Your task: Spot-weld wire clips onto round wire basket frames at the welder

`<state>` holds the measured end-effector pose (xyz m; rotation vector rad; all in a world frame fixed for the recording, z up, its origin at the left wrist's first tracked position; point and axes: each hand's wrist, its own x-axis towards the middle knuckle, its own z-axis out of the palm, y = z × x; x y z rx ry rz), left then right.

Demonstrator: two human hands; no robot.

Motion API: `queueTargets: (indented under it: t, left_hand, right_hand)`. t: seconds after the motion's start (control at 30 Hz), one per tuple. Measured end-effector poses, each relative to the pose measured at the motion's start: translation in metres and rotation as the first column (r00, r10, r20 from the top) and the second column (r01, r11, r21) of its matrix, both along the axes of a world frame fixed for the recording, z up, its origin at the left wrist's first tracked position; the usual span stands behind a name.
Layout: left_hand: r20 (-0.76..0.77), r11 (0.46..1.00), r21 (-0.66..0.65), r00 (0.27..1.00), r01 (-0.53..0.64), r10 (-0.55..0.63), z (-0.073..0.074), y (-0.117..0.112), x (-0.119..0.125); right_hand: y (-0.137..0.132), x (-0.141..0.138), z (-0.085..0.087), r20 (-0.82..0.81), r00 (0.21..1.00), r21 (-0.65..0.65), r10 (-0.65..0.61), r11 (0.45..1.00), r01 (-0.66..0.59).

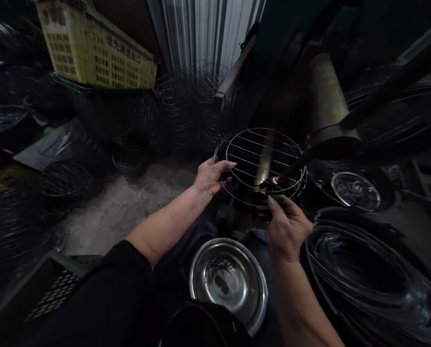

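A round wire grill rack (262, 161) with parallel cross wires is held level in front of me. My left hand (211, 176) grips its left rim, fingers curled over the wire. My right hand (286, 224) is at the rack's near edge, fingers closed on the rim. A dark rod-like electrode (291, 168) reaches down from the right onto the rack, with a small glowing spot (273, 181) at its tip. Beneath my arms a steel bowl (251, 299) holds several short wire pieces (218, 266).
Coils of dark wire (367, 274) lie at right. Stacks of wire rings and racks (186, 111) stand behind, with more piles (65, 180) on the left. A yellow plastic crate (96, 48) sits at upper left. A second steel bowl (356, 191) rests right of the rack.
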<state>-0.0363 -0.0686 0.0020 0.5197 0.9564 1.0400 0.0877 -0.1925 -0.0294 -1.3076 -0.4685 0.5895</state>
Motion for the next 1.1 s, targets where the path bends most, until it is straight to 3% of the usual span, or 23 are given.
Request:
queueTargets:
  t: [0.2, 1.1]
  left_hand:
    - [0.009, 1.0, -0.004, 1.0, 0.009, -0.009, -0.001, 0.004, 0.003]
    - [-0.017, 0.988, -0.156, 1.0, -0.02, 0.017, 0.001, 0.021, 0.015]
  right_hand:
    - [0.002, 0.0, -0.005, 0.028, 0.998, 0.05, -0.056, 0.997, 0.054]
    - [0.019, 0.012, 0.012, -0.139, 0.99, 0.046, 0.029, 0.999, -0.023]
